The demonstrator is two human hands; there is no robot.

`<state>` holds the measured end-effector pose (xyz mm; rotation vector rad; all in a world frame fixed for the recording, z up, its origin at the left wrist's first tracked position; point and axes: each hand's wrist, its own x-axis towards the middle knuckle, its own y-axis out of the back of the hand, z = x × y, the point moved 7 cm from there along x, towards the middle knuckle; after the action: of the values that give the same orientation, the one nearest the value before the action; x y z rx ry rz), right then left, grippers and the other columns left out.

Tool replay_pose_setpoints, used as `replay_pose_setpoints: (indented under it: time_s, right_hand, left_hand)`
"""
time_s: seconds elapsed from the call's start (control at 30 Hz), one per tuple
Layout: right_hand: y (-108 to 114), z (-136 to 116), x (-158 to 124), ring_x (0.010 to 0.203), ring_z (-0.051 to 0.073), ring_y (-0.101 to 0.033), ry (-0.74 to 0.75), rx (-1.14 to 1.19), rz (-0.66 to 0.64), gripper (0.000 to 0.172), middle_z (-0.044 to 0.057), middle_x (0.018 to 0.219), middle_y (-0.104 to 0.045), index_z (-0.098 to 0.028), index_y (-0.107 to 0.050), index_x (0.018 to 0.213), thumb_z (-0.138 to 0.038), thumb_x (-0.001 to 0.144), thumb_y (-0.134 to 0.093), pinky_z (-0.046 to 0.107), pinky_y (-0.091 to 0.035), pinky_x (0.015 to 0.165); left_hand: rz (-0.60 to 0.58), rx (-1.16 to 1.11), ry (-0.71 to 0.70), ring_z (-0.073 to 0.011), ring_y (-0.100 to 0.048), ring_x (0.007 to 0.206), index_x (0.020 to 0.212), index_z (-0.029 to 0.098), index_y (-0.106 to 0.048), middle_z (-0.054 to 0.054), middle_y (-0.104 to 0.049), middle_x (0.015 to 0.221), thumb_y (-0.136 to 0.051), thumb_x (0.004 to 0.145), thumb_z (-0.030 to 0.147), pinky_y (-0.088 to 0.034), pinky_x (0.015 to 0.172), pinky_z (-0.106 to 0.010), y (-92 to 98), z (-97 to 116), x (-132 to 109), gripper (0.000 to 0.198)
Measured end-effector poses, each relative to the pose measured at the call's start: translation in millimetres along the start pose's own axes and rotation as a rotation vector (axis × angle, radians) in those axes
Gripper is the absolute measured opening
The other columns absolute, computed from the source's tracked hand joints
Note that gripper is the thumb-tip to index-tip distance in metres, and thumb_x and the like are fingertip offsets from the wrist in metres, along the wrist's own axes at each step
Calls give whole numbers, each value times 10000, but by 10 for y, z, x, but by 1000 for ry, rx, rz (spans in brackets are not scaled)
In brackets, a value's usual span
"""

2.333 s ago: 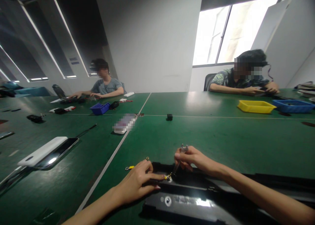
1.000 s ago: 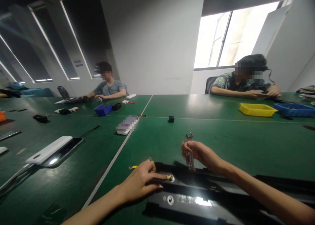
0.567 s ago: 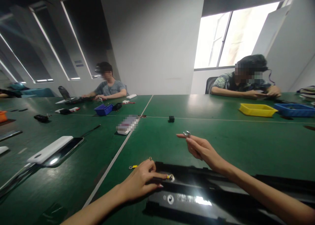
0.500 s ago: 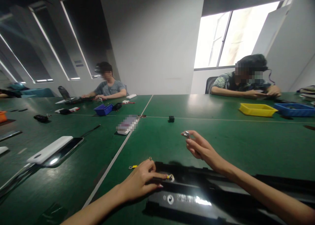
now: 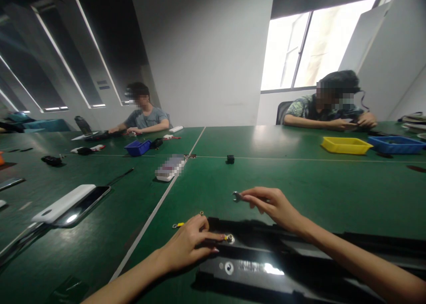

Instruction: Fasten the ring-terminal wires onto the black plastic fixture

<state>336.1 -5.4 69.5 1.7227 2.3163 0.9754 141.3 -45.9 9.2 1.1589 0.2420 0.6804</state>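
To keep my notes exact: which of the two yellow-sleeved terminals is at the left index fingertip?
The terminal beside the nut on the black part; the other terminal shows beyond the left hand, against green tabletop.

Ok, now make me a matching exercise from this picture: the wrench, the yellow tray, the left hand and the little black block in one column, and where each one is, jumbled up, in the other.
Column one
1. wrench
2. yellow tray
3. left hand
4. black block

Column two
A. On the green table, near the middle of the picture
B. With its index fingertip at a yellow-marked fitting on the black part
C. In the grip of the right hand
D. Beside a blue tray, toward the far right

Pairs: 1-C, 2-D, 3-B, 4-A
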Motion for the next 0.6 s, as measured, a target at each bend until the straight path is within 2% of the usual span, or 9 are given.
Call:
replay_pose_setpoints:
  time_s: [0.13, 0.23, 0.3, 0.4, 0.53, 0.6]
  right_hand:
    - [-41, -26, -21, 552, 120, -528, 23, -113, -58, 338, 22, 690, -640, -190, -641, 1050, -431, 863, -496, 231, -389, 502]
    - [-63, -105, -47, 540, 113, -514, 64, -215, -93, 272, 7, 673, -618, -185, -619, 1022, -369, 871, -488, 228, -384, 511]
    - [-81, -180, -72, 612, 125, -542, 119, -286, -115, 212, 14, 742, -633, -189, -606, 1000, -304, 845, -519, 236, -405, 564]
    - [-123, -245, -106, 730, 140, -584, 185, -336, -166, 243, 26, 887, -656, -197, -569, 1033, -218, 791, -561, 244, -426, 638]
    - [-154, -259, -122, 697, 120, -590, 285, -429, -178, 173, 18, 847, -664, -213, -623, 973, -210, 840, -512, 221, -398, 606]
    - [-156, -274, -131, 675, 120, -586, 369, -503, -154, 199, 16, 788, -665, -246, -665, 971, -243, 868, -494, 226, -378, 598]
  left_hand:
    - [0, -7, -5, -181, -441, 858, 1240, 372, -503, -30, -441, 931, -543, 894, 320, -392, 772, -315, -6, -8, 8, 352]
    - [4, 1, -1, -182, -438, 856, 1229, 365, -516, -31, -439, 930, -544, 892, 329, -391, 770, -316, -11, -17, 4, 340]
    - [4, 7, -13, -181, -436, 848, 1232, 369, -511, -30, -437, 922, -540, 895, 326, -390, 763, -313, -15, -13, 0, 342]
    - [2, 11, -25, -179, -436, 842, 1240, 374, -502, -28, -435, 920, -539, 895, 321, -390, 759, -309, -18, -6, 1, 351]
    - [12, 10, -24, -179, -437, 850, 1210, 335, -537, -31, -440, 924, -551, 888, 306, -392, 760, -302, -3, -2, 9, 324]
    - [20, 6, -31, -178, -438, 853, 1195, 317, -553, -33, -443, 926, -547, 889, 303, -394, 759, -295, 8, 8, 11, 306]
